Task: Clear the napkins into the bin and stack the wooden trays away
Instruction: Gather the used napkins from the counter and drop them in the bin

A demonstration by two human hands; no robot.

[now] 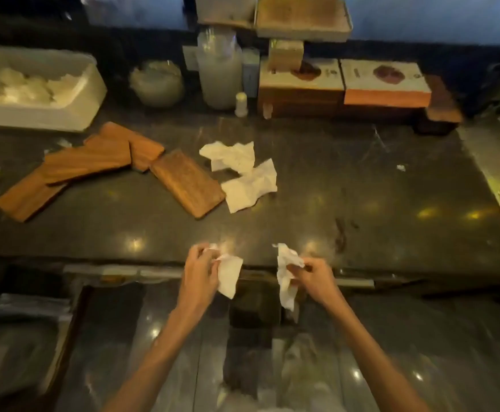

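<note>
My left hand (pixel 199 270) and right hand (pixel 317 276) each pinch a crumpled napkin (pixel 229 276), lifted off the counter (pixel 331 188) for binning. Two napkins (pixel 242 176) remain beside the scattered wooden trays (pixel 94 162); bin unseen.

We see a dark polished counter (pixel 346 185) bearing scattered wooden trays (pixel 188 182), two crumpled napkins (pixel 250 185) and a white tub (pixel 34 87).

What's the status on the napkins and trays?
Left hand and right hand each shut on a napkin at the counter edge. Two napkins on the counter. Trays scattered, unstacked. Nothing in the way.
</note>
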